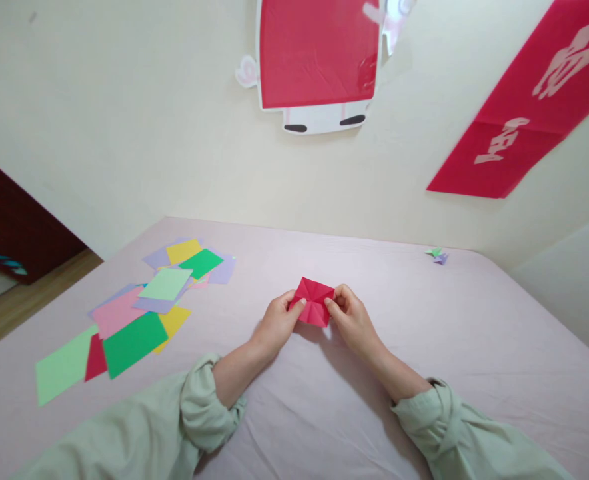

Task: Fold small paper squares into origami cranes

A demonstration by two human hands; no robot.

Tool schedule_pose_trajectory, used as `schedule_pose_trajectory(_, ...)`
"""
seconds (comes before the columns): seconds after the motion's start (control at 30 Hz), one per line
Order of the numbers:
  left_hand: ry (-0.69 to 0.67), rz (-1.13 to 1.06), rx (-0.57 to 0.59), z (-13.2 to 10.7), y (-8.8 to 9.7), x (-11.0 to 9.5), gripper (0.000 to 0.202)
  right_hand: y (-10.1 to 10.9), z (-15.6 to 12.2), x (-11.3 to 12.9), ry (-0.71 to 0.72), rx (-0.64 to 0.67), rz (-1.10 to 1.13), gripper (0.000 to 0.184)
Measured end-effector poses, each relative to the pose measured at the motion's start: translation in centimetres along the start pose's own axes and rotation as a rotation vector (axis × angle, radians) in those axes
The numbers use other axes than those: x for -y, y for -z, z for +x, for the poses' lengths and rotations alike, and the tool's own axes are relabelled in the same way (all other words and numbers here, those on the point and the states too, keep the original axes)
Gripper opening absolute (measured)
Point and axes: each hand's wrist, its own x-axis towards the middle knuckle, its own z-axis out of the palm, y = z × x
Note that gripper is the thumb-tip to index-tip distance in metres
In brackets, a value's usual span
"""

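Note:
A red square of origami paper (pixel 315 295) is held up between my two hands, just above the pale bed sheet. Crease lines cross it and meet near its middle. My left hand (pixel 280 319) pinches the left edge, thumb on the face and fingers behind. On the opposite edge, my right hand (pixel 350 313) grips the paper the same way, its thumb tip near the right corner. The fingers behind the sheet are partly hidden.
Loose coloured paper sheets (pixel 134 343) lie spread over the left side of the sheet-covered surface (pixel 284 413). Small folded green and purple paper pieces (pixel 439 257) sit at the far right. A wall (pixel 174 133) with red decorations (pixel 319 60) rises behind.

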Motion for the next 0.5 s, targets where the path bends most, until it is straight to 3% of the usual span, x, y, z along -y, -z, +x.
schedule_pose_trajectory(0.17,0.069,-0.100,-0.004,0.03,0.04,-0.02,0.028,-0.01,0.06,-0.22,-0.061,0.025,0.050,0.020)
schedule_pose_trajectory(0.5,0.097,-0.099,0.036,-0.28,-0.05,-0.64,0.030,-0.24,-0.05,-0.69,-0.058,0.137,0.049,0.019)
